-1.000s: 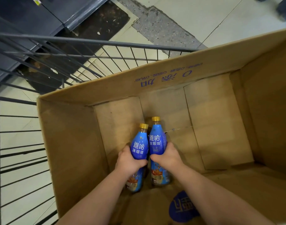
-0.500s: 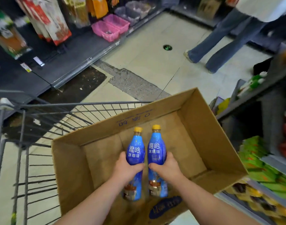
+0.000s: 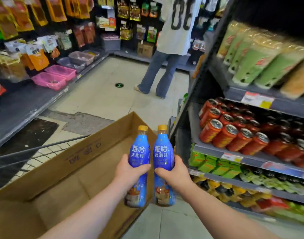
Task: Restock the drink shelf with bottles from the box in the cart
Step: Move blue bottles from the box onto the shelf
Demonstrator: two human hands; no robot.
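A shop aisle with a pale tiled floor (image 3: pixel 99 97) runs ahead, snack racks (image 3: pixel 27 23) on the left and the drink shelf (image 3: pixel 215 153) close on the right, its tiers carrying red cans (image 3: pixel 234 135) and green packs (image 3: pixel 215 165). The open cardboard box (image 3: pixel 89 152) sits in the wire cart (image 3: pixel 44 148), its right corner near the shelf upright. The left hand (image 3: pixel 130 171) grasps one blue bottle (image 3: pixel 139 152) and the right hand (image 3: pixel 173 173) grasps another blue bottle (image 3: pixel 163 152), both upright, side by side above the box's right edge. Ahead, a person in a white shirt (image 3: pixel 175 31) stands in the aisle beside the shelf end; open floor lies between them and the box.
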